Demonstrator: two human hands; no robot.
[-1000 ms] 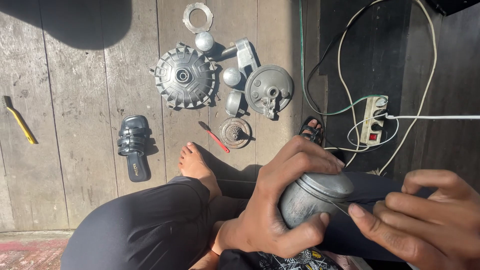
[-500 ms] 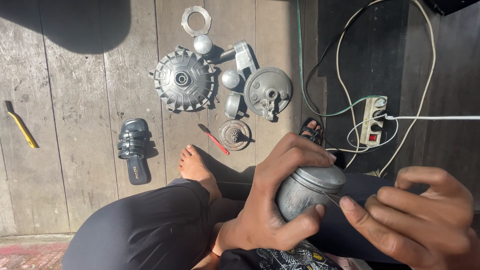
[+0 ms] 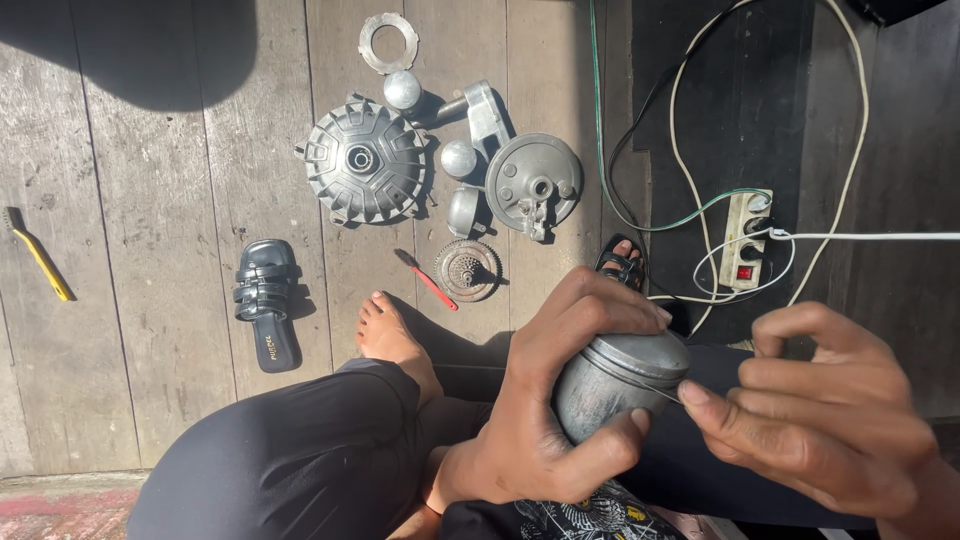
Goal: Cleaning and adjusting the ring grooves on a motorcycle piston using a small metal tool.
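Change: since the earlier frames my right hand (image 3: 830, 410) has drawn in from the lower right edge toward the cylinder's rim, and the fingers have bunched closer together — the left hand's grip looks unchanged.
Meaning: I judge the work has passed from holding to fine handling at the rim, where a thin ring or wire seems to sit; it is too slim to tell which.
Left hand (image 3: 560, 400): wrapped around the grey metal cylinder (image 3: 615, 385), fingers over the top, thumb pressed on its lower side.
Right hand: fingertips pinched together just beside the cylinder's rim, apparently on that thin piece; the contact itself I cannot make out.
Cylinder: lower centre of the frame, above my lap, tilted with its ridged end toward the right.
Surface: weathered wooden floor planks (image 3: 150, 200), sunlit, with a shadow in the upper left corner.
Parts laid out: a finned round cover (image 3: 362, 162) at upper centre, a flat ring (image 3: 388, 42) above it, a round plate (image 3: 532, 185) to its right, a small sprocket (image 3: 467, 270) below — all well apart from my hands.
Also: a black sandal (image 3: 265, 300) at left, a yellow brush (image 3: 38, 255) at the far left edge, a power strip (image 3: 745, 240) with cables at right.
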